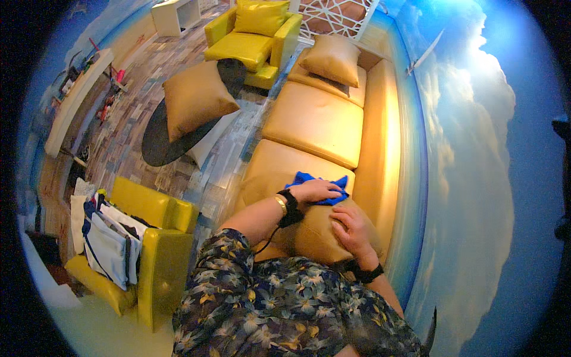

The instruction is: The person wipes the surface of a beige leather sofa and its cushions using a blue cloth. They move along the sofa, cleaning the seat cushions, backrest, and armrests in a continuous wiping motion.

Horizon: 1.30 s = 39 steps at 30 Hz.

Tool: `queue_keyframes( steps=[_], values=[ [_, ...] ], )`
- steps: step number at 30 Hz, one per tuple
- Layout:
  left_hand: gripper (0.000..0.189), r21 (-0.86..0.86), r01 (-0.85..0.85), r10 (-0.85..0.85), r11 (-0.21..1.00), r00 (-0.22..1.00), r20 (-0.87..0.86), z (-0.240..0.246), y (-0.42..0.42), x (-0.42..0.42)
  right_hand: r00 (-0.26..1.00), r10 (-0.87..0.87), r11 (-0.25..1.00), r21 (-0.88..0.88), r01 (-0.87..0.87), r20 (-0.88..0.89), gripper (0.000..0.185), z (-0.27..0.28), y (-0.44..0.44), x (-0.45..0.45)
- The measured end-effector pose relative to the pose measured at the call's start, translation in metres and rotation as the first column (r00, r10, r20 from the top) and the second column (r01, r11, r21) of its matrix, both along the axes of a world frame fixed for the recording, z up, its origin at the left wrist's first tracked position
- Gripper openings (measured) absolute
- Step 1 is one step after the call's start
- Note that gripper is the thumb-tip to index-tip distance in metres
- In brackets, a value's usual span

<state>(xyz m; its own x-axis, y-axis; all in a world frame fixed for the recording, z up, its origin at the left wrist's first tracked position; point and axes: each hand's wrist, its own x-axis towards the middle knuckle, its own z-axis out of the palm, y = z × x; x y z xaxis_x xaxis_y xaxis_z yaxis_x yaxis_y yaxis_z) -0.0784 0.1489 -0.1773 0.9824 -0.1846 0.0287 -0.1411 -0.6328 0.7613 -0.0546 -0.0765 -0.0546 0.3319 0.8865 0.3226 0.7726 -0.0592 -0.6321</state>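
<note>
A blue cloth [332, 196] lies bunched on a tan square cushion [319, 232], near the cushion's far edge. My left hand [317, 191] presses down over the cloth, its fingers bent onto it. On the cushion's right side rests my right hand [352, 228], loosely curved, with no cloth under it. The cushion sits close against my body on the near end of a tan sofa [316, 120]. Its near edge is partly hidden by my patterned shirt.
A second tan cushion [332, 60] lies at the sofa's far end. Another cushion [196, 98] sits on a dark oval table [160, 143] to the left. Yellow armchairs stand far ahead [243, 47] and near left [165, 267], the latter holding folded cloths [111, 245]. A painted wall [468, 178] borders the right.
</note>
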Motion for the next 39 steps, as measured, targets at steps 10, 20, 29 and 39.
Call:
queue_keyframes(
  steps=[10, 20, 29, 39],
  values=[
    [0.047, 0.247, -0.599, 0.639, 0.762, 0.758, -0.132, -0.035, 0.053, -0.082, 0.998, 0.004, 0.998, 0.065, 0.0, -0.056, 0.015, -0.011, -0.001, -0.001],
    [0.052, 0.069, -0.81, 0.811, 0.582, 0.584, 0.01, -0.062, 0.003, -0.163, 0.998, -0.004, 0.995, 0.097, 0.009, -0.055, 0.018, -0.019, -0.005, 0.004],
    [0.095, -0.067, -0.375, 0.369, 0.925, 0.926, -0.086, 0.02, -0.089, -0.191, 0.915, -0.231, 0.961, 0.073, 0.268, -0.33, 0.045, -0.039, -0.048, 0.011],
    [0.088, 0.022, -0.33, 0.284, 0.944, 0.845, 0.453, 0.06, -0.097, -0.081, 0.941, -0.191, 0.965, 0.122, 0.232, -0.279, 0.06, -0.069, -0.057, 0.039]
  ],
)
